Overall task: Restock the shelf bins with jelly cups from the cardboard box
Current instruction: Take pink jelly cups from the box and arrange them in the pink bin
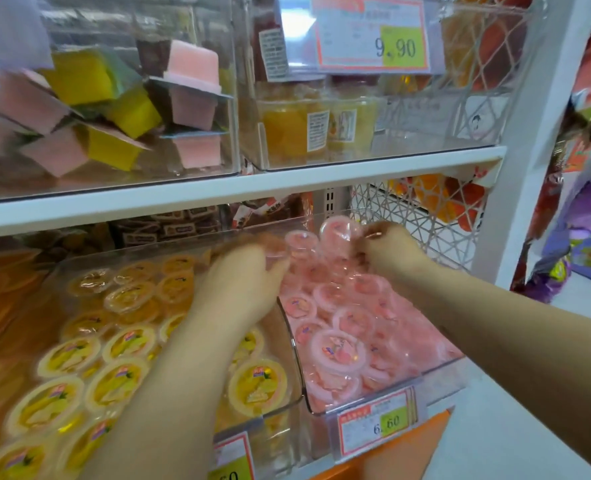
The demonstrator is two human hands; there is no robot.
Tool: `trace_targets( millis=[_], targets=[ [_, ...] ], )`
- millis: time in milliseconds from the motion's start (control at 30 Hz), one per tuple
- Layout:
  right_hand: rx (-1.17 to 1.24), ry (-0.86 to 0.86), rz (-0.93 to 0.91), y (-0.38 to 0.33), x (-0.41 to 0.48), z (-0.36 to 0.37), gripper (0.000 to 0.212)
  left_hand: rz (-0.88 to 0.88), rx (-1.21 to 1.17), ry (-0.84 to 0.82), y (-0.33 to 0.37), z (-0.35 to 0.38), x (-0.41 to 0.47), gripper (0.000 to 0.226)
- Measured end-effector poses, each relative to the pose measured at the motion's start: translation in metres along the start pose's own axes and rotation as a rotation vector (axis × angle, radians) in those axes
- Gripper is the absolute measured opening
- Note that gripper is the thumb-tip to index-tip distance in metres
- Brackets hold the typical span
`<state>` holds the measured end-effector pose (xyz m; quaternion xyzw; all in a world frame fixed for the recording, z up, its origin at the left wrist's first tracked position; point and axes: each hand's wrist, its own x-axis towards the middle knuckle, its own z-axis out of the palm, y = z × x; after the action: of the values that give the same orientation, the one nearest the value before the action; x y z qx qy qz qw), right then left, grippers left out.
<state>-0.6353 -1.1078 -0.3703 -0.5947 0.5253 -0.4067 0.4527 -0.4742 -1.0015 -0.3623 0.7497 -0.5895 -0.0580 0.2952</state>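
A clear bin (422, 372) on the lower shelf is heaped with round pink jelly cups (339, 348). Both my hands reach into its back half. My left hand (242, 271) is curled around a pink jelly cup (299, 240) at the rear left of the pile. My right hand (387, 244) pinches the rim of another pink jelly cup (339, 230), tilted upright at the rear. To the left, a second clear bin (288, 403) holds yellow jelly cups (257, 382). The cardboard box is out of view.
The shelf above carries a bin of square pink and yellow jellies (114, 109) and a bin of orange fruit jars (297, 129) with a 9.90 price tag (373, 32). A white lattice side panel (425, 230) and the shelf post (526, 168) close the right.
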Motion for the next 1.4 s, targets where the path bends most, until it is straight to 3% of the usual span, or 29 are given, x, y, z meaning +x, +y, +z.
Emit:
trace_targets(
  millis=[100,200,267,400,500,567,700,900,1100,1200,1400],
  targets=[
    [-0.174,0.055,0.069,0.008,0.045,0.008,0.023,-0.054,-0.010,-0.024,-0.011,0.000,0.001,0.028],
    [-0.212,0.143,0.118,0.015,0.073,0.021,0.008,-0.066,-0.013,-0.031,-0.013,0.003,0.005,0.027],
    [-0.246,0.162,0.168,0.019,0.083,0.029,0.029,-0.051,-0.004,-0.027,-0.013,0.006,0.007,0.028],
    [-0.348,0.095,0.165,0.018,0.088,0.033,0.031,-0.020,-0.012,-0.002,-0.016,0.011,0.012,0.027],
    [-0.418,0.084,0.157,0.013,0.078,0.028,0.015,-0.018,0.007,-0.006,-0.019,0.012,0.014,0.027],
    [-0.401,0.036,0.157,0.008,0.067,0.021,0.025,0.001,0.020,-0.007,-0.020,0.013,0.013,0.027],
    [-0.394,-0.039,-0.039,-0.012,0.015,-0.007,0.036,0.024,0.063,-0.015,-0.013,0.007,0.007,0.028],
    [-0.830,-0.016,-0.321,-0.007,-0.059,-0.058,0.035,0.085,0.180,-0.051,0.023,0.004,-0.022,0.027],
    [-0.950,0.020,-0.292,0.017,-0.063,-0.072,0.034,0.206,0.330,-0.067,0.049,0.006,-0.043,0.029],
    [-0.941,-0.053,-0.228,0.020,-0.058,-0.073,0.024,0.262,0.355,-0.055,0.055,0.009,-0.048,0.027],
    [-0.852,-0.068,-0.296,0.020,-0.048,-0.077,0.018,0.277,0.341,-0.085,0.065,0.023,-0.040,0.020]
  ],
)
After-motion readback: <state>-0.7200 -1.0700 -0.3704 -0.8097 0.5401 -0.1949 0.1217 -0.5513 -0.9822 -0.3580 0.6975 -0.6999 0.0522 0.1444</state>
